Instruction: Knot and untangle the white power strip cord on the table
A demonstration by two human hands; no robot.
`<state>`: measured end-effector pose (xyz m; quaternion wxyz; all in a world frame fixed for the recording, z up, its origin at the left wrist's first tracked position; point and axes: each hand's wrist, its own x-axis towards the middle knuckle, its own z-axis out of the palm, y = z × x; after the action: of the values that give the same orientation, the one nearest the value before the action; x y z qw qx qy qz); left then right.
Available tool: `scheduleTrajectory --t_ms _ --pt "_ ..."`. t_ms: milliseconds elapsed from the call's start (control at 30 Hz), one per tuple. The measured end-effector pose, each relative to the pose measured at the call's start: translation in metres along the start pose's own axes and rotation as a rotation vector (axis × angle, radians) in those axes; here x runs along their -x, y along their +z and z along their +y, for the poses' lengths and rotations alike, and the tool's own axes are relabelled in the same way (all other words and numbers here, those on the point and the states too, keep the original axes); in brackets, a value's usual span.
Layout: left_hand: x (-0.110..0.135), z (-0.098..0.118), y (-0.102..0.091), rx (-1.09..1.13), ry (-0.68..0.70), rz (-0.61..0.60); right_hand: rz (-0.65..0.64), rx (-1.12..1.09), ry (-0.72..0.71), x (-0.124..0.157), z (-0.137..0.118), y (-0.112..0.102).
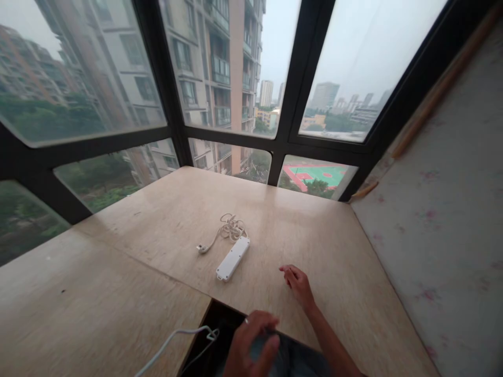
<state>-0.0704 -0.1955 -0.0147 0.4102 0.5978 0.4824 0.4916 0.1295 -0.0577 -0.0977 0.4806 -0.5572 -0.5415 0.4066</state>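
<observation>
A white power strip (233, 258) lies on the beige board surface, its flat, screwed side facing up. Its cable (233, 228) is loosely coiled behind it, and the plug (201, 248) rests to the left. To the right of the strip, my right hand (297, 284) is at the surface without touching it, the index finger extended and the others curled. Low in front of me is my left hand (251, 343), a ring on one finger. Its thumb and bent fingers are apart, and I see nothing held in either hand.
A dark cutout (222, 317) opens in the board's near edge, with a white cord (173, 335) running over its left side. Dark-framed windows (231, 137) border the surface at the back and left. A flower-patterned wall (444, 230) stands at right.
</observation>
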Motion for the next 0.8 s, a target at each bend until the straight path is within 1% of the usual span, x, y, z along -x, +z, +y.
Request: scheduleTrajectory --t_ms 33,100,133,167,233,300,333,400,467,533,600,667,800 --pt "-0.017 -0.011 0.009 -0.032 -0.012 0.027 -0.02 0.04 -0.011 -0.001 0.004 0.002" --pt "-0.049 -0.036 0.022 -0.224 -0.034 0.244 -0.048 0.106 -0.047 0.001 0.008 0.003" --pt "-0.064 -0.049 0.026 -0.312 -0.014 0.335 -0.06 0.126 -0.064 0.003 0.009 0.002" --pt "-0.078 -0.061 0.027 -0.402 0.017 0.393 -0.071 0.136 -0.076 0.005 0.009 0.001" --pt "-0.101 -0.081 0.024 -0.599 0.056 0.453 -0.091 0.138 -0.09 0.01 0.009 -0.001" --pt "-0.119 -0.095 0.017 -0.789 0.034 0.505 -0.098 0.138 -0.105 0.014 0.009 -0.002" --pt "-0.127 -0.1 0.014 -0.874 0.01 0.512 -0.099 0.138 -0.113 0.015 0.01 -0.002" --pt "-0.142 -0.103 0.008 -1.015 -0.049 0.484 -0.097 0.134 -0.121 0.016 0.011 -0.002" --pt "-0.155 -0.102 0.005 -1.101 -0.119 0.404 -0.1 0.131 -0.12 0.016 0.012 -0.001" --pt "-0.168 -0.098 0.004 -1.133 -0.198 0.308 -0.105 0.134 -0.123 0.015 0.013 -0.002" --pt "-0.178 -0.093 0.004 -1.128 -0.264 0.236 -0.111 0.133 -0.132 0.015 0.013 -0.002" --pt "-0.184 -0.087 0.004 -1.09 -0.281 0.206 -0.114 0.121 -0.133 0.015 0.013 -0.002" --pt "-0.188 -0.067 0.013 -0.891 -0.201 0.211 -0.117 0.065 -0.105 0.014 0.012 -0.002"
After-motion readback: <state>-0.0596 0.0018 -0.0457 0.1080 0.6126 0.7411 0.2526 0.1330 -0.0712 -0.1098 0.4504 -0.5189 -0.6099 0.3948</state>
